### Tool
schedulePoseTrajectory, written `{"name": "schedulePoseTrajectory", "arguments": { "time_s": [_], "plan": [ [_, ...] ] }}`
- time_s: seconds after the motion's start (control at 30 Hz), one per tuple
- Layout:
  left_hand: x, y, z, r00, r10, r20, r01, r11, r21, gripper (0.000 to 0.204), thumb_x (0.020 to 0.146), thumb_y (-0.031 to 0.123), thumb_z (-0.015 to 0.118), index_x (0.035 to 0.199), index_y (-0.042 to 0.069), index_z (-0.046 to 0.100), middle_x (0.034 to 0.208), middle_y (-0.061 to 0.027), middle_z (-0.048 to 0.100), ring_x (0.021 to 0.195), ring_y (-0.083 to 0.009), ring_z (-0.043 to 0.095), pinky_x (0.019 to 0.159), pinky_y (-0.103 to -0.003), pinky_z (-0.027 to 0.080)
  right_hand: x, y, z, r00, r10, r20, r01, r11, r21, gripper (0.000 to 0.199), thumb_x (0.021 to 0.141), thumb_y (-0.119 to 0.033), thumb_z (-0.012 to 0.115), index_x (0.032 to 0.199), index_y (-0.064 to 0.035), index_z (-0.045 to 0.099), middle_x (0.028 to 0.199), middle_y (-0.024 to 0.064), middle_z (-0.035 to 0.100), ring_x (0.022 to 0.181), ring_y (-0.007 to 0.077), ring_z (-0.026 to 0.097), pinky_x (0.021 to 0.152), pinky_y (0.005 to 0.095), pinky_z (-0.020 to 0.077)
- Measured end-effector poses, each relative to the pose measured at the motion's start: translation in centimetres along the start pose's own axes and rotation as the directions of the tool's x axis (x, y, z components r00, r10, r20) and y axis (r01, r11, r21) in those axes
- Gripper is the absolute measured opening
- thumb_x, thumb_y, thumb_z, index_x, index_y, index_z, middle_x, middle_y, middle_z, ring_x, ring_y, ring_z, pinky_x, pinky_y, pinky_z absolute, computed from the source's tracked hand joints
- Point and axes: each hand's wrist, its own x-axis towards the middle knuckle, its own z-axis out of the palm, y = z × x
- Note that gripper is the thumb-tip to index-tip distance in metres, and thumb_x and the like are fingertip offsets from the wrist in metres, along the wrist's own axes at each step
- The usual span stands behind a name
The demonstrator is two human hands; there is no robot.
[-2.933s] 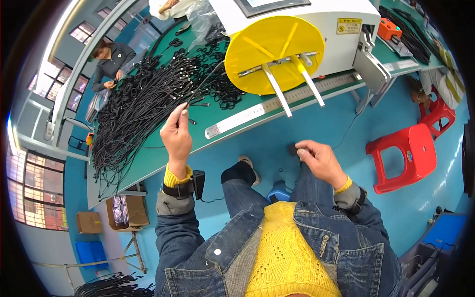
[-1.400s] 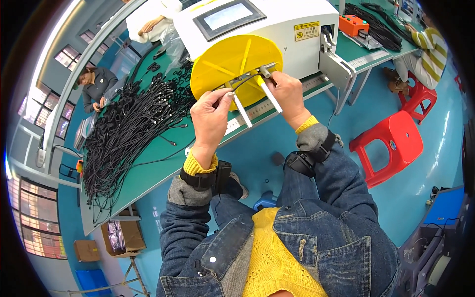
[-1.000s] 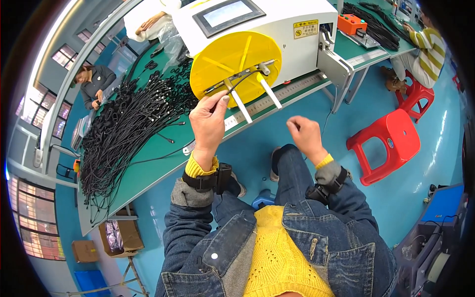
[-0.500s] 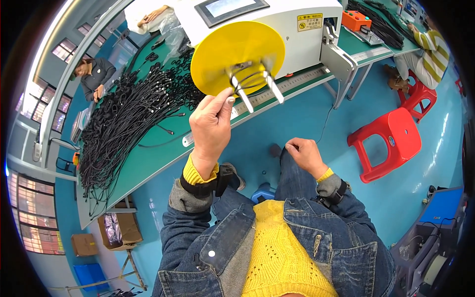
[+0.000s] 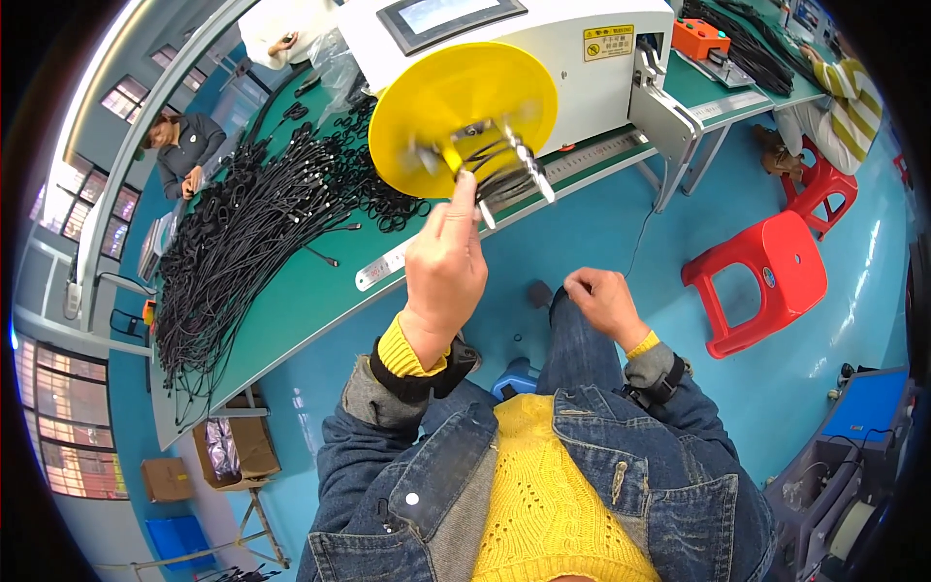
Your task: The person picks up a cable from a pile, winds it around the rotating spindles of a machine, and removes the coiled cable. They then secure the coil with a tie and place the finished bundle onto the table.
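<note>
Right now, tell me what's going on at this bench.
A seated person in a denim jacket raises the left hand to the metal prongs on a yellow disc at the front of a white machine, where a black cord is looped and blurred. The right hand rests closed above the knee. A big pile of black cords covers the green table to the left.

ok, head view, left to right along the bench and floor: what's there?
Pile of black cords → left hand → yellow disc → right hand → red stool.
</note>
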Motion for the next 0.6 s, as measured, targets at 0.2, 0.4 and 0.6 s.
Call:
{"name": "schedulePoseTrajectory", "arguments": {
  "time_s": [0.2, 0.4, 0.6],
  "plan": [
    [2.6, 1.8, 0.7, 0.979, 0.178, 0.095, -0.198, 0.937, 0.289, 0.035, 0.076, 0.001, 0.058, 0.111, -0.004, 0.055, 0.074, -0.0107, 0.05, 0.065, -0.0256, 0.053, 0.055, -0.033, 0.044, 4.5, -8.0, -3.0, 0.924, -0.215, -0.317, 0.294, 0.929, 0.224, 0.012, 0.08, -0.009, 0.062, 0.087, 0.0011, 0.06, 0.062, 0.0068, 0.058, 0.057, 0.0093, 0.054, 0.054, 0.0238, 0.0444],
    [2.2, 3.0, 0.7, 0.975, 0.034, 0.22, -0.112, 0.929, 0.352, 0.04, 0.078, 0.009, 0.058, 0.115, -0.003, 0.05, 0.087, -0.0141, 0.049, 0.083, -0.0296, 0.052, 0.07, -0.036, 0.042, 7.4, -9.0, -3.0, 0.9, -0.33, -0.285, 0.379, 0.915, 0.14, 0.025, 0.073, -0.01, 0.071, 0.093, -0.0008, 0.058, 0.068, 0.005, 0.06, 0.06, 0.008, 0.055, 0.053, 0.0218, 0.045],
    [3.0, 2.4, 1.0, 0.984, 0.026, 0.178, -0.118, 0.842, 0.527, 0.05, 0.082, 0.013, 0.053, 0.125, -0.007, 0.038, 0.107, -0.0223, 0.045, 0.097, -0.0363, 0.046, 0.084, -0.042, 0.037, 10.3, -8.4, -4.4, 0.931, -0.338, -0.14, 0.362, 0.906, 0.219, 0.063, 0.066, -0.018, 0.078, 0.118, 0.0006, 0.047, 0.094, 0.0115, 0.058, 0.083, 0.0144, 0.057, 0.068, 0.0255, 0.049]
  ]
}}
